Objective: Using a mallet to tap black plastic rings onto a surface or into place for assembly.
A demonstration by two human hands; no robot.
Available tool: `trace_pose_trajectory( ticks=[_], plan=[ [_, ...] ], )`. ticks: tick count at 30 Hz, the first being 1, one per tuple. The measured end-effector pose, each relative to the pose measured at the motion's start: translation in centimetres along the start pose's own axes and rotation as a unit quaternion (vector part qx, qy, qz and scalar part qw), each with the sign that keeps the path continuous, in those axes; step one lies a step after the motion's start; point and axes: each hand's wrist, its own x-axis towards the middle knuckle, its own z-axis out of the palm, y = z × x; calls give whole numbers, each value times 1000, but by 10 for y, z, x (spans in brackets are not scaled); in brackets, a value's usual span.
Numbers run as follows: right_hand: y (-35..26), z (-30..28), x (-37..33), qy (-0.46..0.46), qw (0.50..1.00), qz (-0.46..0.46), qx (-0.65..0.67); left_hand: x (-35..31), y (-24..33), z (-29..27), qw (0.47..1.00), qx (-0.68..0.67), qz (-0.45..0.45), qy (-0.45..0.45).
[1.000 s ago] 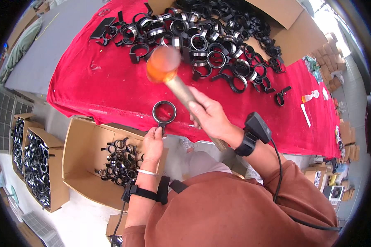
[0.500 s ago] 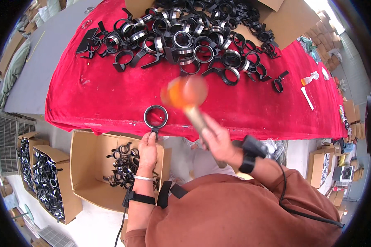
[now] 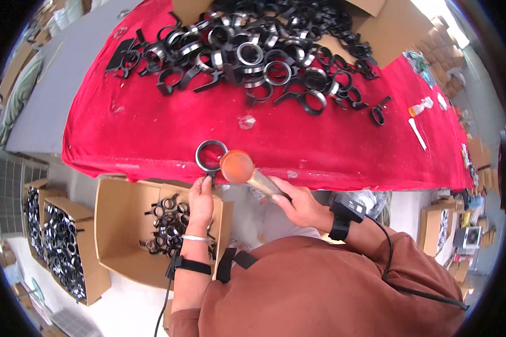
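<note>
My left hand [image 3: 202,199] pinches the short black handle of a ring-shaped part [image 3: 198,158], black with a silvery inner band, at the front edge of the red-covered table. A mallet with an orange head [image 3: 237,167] is in my right hand [image 3: 301,206], its fingers wrapped round the wooden handle. The mallet's head is right beside the ring's right side and seems to overlap its rim; whether they touch I cannot tell. A large pile of similar ring parts [image 3: 249,54] lies at the far side of the table.
Below the table edge at left stands an open cardboard box [image 3: 118,224] with several ring parts inside. Fuller boxes [image 3: 90,264] stand further left. On the red cloth [image 3: 152,129] lie a small orange-and-clear item [image 3: 416,110] and a white strip [image 3: 417,133] at right.
The mallet has swung down and toward me, from above the cloth to beside the ring's rim. My left hand and the ring have barely moved.
</note>
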Motion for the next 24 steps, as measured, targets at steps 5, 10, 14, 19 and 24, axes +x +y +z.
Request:
trace_pose_trajectory(
  ticks=[5,10,14,19,24],
  plan=[
    [-3,-19,-14,1,997,62,35,-18,0,-15,998,47,35,-9],
    [8,-58,-38,32,985,159,60,-72,-27,-105,997,68,22,-16],
    [33,-71,-63,78,979,183,52,-82,-80,-168,766,585,201,174],
    [50,-69,-75,100,933,279,206,-25,78,17,834,423,343,-86],
    [57,-65,-78,104,938,269,193,59,116,190,685,458,556,-110]
  ],
)
